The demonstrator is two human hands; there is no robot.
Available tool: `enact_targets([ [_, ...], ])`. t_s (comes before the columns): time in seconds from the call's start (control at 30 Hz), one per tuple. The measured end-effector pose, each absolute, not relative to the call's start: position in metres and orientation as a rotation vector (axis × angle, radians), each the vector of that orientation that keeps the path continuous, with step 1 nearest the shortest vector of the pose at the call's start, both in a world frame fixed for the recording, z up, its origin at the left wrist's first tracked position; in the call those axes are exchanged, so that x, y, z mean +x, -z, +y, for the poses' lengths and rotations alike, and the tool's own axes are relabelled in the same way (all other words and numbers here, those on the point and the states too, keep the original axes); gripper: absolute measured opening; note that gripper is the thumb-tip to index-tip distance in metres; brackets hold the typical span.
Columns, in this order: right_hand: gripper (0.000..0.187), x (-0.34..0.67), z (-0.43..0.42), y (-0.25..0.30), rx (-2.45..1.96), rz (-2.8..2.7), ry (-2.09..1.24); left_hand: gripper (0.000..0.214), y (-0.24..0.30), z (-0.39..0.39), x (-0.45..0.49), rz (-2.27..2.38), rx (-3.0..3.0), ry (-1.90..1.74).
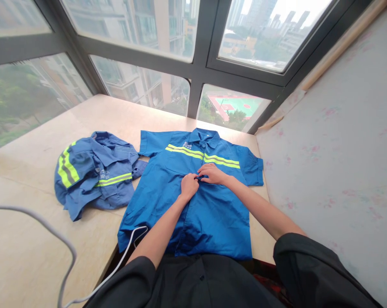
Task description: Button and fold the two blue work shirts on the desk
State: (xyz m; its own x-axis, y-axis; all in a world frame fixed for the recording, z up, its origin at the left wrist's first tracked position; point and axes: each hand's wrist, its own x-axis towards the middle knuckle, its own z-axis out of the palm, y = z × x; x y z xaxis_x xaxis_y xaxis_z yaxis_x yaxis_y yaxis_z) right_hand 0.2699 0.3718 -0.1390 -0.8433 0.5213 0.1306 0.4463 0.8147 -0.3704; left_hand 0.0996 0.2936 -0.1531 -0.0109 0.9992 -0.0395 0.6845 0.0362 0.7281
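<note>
A blue short-sleeved work shirt (168, 192) with a yellow-and-grey reflective band across its chest lies spread out, collar toward the window. My left hand (190, 185) is closed on the shirt's front placket, just below the band. Close beside it, my right hand (212, 174) pinches the same strip of cloth with bent fingers. The fingertips of both hands nearly meet there. Whether a button sits between them is hidden. Near the collar the placket looks closed, and the lower front lies wrinkled toward my body.
A second blue work garment (97, 171) with reflective bands lies crumpled on the pale sill (26, 179) at left. A white cable (72, 252) loops across the lower left. Windows (135, 34) stand behind, and a flowered wall (334, 149) borders the right side.
</note>
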Motion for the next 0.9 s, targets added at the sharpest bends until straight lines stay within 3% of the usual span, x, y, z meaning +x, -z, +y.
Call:
enact_targets([
  [0.33,0.016,0.282,0.383,0.160,-0.857,-2.620,-0.754,0.030,0.155,0.301,0.097,1.757,1.645,-0.684],
  [0.63,0.011,0.274,0.369,0.167,-0.997,-2.559,-0.571,0.032,0.156,0.304,0.095,1.722,1.699,-0.650],
  [0.9,0.015,0.266,0.350,0.158,-0.840,-2.598,-0.321,0.029,0.157,0.305,0.088,1.653,1.801,-0.632],
])
